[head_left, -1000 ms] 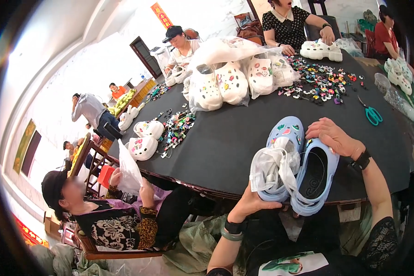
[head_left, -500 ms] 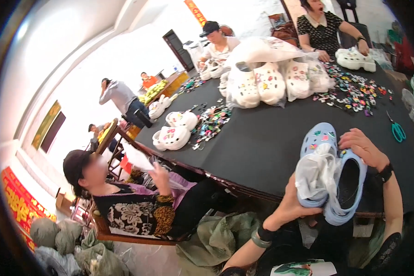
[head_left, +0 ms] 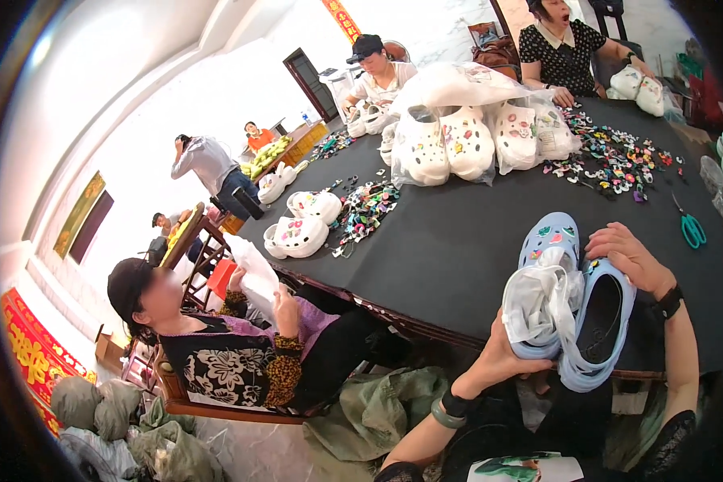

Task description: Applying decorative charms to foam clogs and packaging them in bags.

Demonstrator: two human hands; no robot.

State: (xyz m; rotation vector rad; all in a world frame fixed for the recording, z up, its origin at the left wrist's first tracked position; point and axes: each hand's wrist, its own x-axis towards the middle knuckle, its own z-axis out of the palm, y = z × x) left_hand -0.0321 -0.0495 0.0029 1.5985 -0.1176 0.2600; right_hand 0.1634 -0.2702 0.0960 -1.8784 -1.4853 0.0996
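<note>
A pair of light blue clogs is held side by side over the near table edge. My left hand [head_left: 502,353] grips the heel end of the left clog [head_left: 553,233], which has colourful charms on its toe. A crumpled clear plastic bag [head_left: 542,297] is bunched in that clog's opening and trails toward the other one. My right hand [head_left: 628,257] curls over the toe of the right clog [head_left: 590,365], hiding most of its front; this clog's dark insole shows.
White charmed clogs in clear bags [head_left: 450,145] stand mid-table, with charm piles [head_left: 618,157] beside them. Teal-handled scissors [head_left: 691,229] lie at the right. A seated person [head_left: 225,337] is close on my left holding a white sheet. Other people sit across the black table [head_left: 426,241].
My hands and the blue clogs have shifted slightly left. The person on the left has spread the white sheet with both hands. The person at far right has lifted and turned the white clogs.
</note>
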